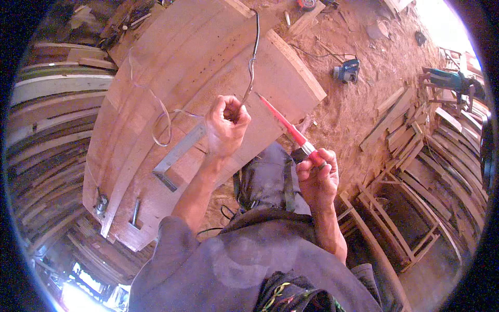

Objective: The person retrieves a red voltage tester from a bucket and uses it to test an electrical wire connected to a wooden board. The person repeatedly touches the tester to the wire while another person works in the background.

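Observation:
My left hand (227,122) is closed, thumb and fingers pinching an electric wire (251,75) above the wooden panel. From that grip the wire runs up to a black cable (257,34) at the panel's far side. A thin pale cord (165,112) leads from near the same hand leftward over the wood in a loose loop. In my right hand (318,179) is a red screwdriver (283,122) with a shiny collar. Its fingers close round the handle end, and the narrow tip points up and left, close to the wire.
The large wooden panel (208,67) bears a metal square (179,153) and a small metal tool (135,213). A blue power tool (346,70) and a tape measure (306,4) lie beyond, amid sawdust. Stacked planks (57,117) line the left; wooden frames (395,223) stand right.

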Tool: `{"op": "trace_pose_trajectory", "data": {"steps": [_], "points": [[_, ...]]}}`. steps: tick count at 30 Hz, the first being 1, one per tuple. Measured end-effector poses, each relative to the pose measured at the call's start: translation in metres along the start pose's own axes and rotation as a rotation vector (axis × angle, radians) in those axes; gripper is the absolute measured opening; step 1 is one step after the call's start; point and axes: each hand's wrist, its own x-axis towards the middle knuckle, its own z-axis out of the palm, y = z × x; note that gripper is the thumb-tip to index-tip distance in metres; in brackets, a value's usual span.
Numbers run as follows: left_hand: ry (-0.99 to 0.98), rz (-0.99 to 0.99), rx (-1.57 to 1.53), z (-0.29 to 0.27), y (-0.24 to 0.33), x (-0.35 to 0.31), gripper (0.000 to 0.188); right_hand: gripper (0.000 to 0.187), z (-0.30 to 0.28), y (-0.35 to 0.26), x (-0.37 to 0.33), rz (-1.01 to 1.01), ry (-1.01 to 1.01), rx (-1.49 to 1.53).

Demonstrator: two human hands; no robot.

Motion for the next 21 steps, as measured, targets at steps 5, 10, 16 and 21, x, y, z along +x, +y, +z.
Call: {"op": "trace_pose_trajectory", "data": {"steps": [5,10,16,21], "points": [[-0.021,-0.011,0.008,0.001,0.0,0.0,0.014,0.033,-0.001,0.0,0.003,-0.022,0.046,0.049],[-0.025,0.038,0.051,0.002,-0.001,0.005,0.014,0.032,0.008,0.001,0.035,-0.045,0.101,0.116],[-0.007,0.115,0.12,0.001,0.002,0.008,0.014,0.032,0.01,0.006,0.052,-0.042,0.069,0.116],[0.015,0.104,0.154,-0.001,0.0,0.008,0.015,0.033,0.003,0.0,0.032,0.026,0.009,0.193]]}}
